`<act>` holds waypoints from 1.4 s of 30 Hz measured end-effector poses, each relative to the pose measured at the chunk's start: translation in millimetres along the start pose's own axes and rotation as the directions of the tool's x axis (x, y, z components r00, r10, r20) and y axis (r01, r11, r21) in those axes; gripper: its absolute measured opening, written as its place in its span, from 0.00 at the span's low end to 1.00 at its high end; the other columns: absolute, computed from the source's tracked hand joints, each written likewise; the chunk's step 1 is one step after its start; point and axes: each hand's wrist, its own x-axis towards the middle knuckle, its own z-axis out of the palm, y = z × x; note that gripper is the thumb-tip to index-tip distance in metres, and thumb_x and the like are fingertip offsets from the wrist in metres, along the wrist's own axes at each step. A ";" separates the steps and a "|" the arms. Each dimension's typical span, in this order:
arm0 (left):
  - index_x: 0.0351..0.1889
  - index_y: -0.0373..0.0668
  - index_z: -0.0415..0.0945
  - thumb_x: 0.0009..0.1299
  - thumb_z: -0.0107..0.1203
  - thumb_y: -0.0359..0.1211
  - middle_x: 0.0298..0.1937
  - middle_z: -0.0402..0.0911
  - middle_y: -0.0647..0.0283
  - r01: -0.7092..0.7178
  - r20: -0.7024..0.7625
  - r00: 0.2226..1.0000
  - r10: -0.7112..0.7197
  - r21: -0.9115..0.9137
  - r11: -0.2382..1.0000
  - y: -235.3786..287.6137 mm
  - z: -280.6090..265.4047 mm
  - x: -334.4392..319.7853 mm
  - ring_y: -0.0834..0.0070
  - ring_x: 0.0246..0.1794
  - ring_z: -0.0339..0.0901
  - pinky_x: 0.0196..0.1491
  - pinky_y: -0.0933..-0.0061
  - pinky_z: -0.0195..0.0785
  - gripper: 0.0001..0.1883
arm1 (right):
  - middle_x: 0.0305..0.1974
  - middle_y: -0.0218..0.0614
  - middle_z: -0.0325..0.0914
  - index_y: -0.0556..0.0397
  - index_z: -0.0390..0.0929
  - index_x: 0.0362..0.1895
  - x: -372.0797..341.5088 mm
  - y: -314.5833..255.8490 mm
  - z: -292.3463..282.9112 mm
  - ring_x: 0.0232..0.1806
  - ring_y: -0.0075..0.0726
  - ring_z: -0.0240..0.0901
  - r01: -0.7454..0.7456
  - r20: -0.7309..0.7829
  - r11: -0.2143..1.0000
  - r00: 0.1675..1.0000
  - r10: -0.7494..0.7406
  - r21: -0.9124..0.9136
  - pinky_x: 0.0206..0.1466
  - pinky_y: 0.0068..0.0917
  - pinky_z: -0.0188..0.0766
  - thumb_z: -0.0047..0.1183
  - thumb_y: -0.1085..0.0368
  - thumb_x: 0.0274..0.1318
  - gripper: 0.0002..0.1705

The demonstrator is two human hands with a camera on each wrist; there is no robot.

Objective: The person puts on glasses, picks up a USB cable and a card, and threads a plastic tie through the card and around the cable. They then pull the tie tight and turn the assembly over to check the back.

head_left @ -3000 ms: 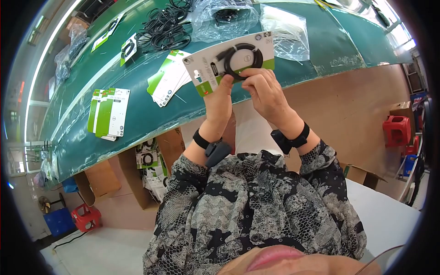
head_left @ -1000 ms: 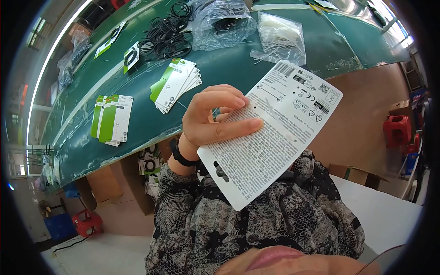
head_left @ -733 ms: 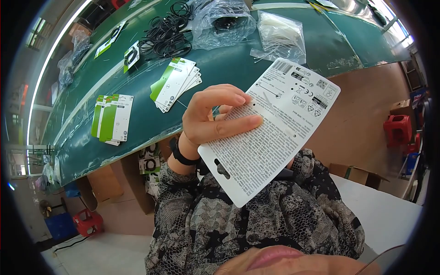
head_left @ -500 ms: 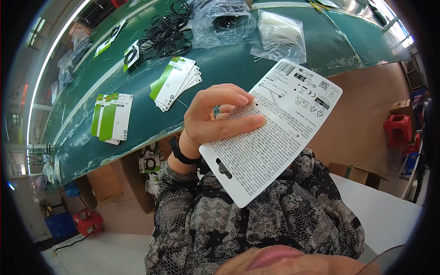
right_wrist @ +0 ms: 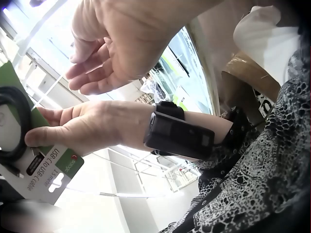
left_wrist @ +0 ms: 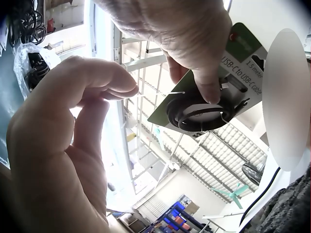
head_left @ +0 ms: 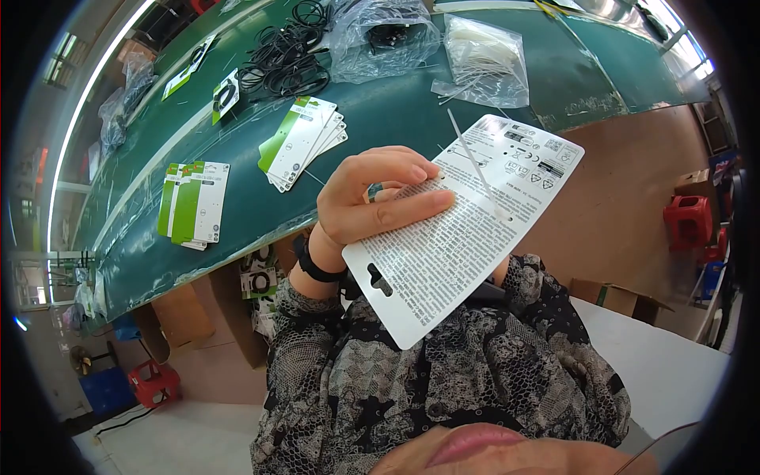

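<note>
My left hand grips a retail card with its printed white back facing up in the head view. Two of its digits lie across that back, and another presses the front beside the coiled black USB-C cable, as the left wrist view shows. A thin white cable tie slants over the card's back, its end standing out past the far edge. My right hand is behind the card in the head view. Seen in the right wrist view, my right hand has loosely bent fingers near the card, with nothing visible in them.
On the green table lie two fanned stacks of cards, one nearer and one farther. Behind are tangled black cables, a plastic bag of cables and a bag of white cable ties. Cardboard boxes stand below.
Three seconds ago both hands held the card front side up; it is now turned over, with my right hand beneath. In the last half second the cable tie's end has risen past the card's edge.
</note>
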 end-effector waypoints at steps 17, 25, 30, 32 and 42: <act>0.54 0.38 0.68 0.61 0.57 0.19 0.49 0.75 0.65 0.358 -0.416 0.528 -0.740 -0.681 0.638 -56.6 26.9 -60.6 0.76 0.46 0.73 0.50 0.76 0.68 0.22 | 0.39 0.39 0.76 0.57 0.69 0.40 87.3 -124.5 -40.0 0.31 0.28 0.74 0.409 -0.388 0.870 0.781 -0.490 -0.275 0.36 0.24 0.73 0.51 0.75 0.58 0.07; 0.54 0.39 0.66 0.61 0.56 0.18 0.48 0.75 0.65 0.362 -0.431 0.481 -0.763 -0.695 0.621 -56.7 27.4 -62.5 0.78 0.47 0.73 0.52 0.77 0.67 0.23 | 0.28 0.35 0.76 0.58 0.76 0.34 109.9 -140.9 -45.9 0.24 0.27 0.72 0.097 -0.437 0.735 0.749 -0.498 -0.671 0.26 0.22 0.69 0.59 0.76 0.49 0.06; 0.53 0.39 0.67 0.61 0.58 0.19 0.48 0.75 0.65 0.389 -0.449 0.485 -0.751 -0.658 0.645 -54.6 26.1 -65.4 0.79 0.46 0.73 0.50 0.78 0.68 0.21 | 0.26 0.36 0.73 0.58 0.78 0.30 110.2 -145.3 -46.5 0.22 0.34 0.70 0.077 -0.305 0.586 0.795 -0.524 -0.806 0.25 0.26 0.67 0.60 0.77 0.43 0.07; 0.50 0.38 0.69 0.61 0.59 0.20 0.46 0.76 0.65 0.412 -0.470 0.523 -0.711 -0.591 0.694 -54.4 26.3 -67.3 0.79 0.44 0.74 0.47 0.80 0.68 0.19 | 0.25 0.37 0.72 0.57 0.78 0.31 110.7 -146.1 -48.2 0.22 0.38 0.69 0.093 -0.267 0.548 0.798 -0.541 -0.831 0.25 0.28 0.67 0.60 0.77 0.42 0.08; 0.44 0.36 0.74 0.60 0.61 0.21 0.41 0.79 0.66 0.449 -0.469 0.590 -0.657 -0.485 0.750 -52.9 24.1 -68.5 0.81 0.37 0.75 0.41 0.81 0.70 0.14 | 0.25 0.37 0.72 0.57 0.78 0.30 111.6 -146.7 -47.7 0.23 0.39 0.70 0.057 -0.281 0.565 0.824 -0.492 -0.823 0.25 0.29 0.67 0.59 0.75 0.44 0.06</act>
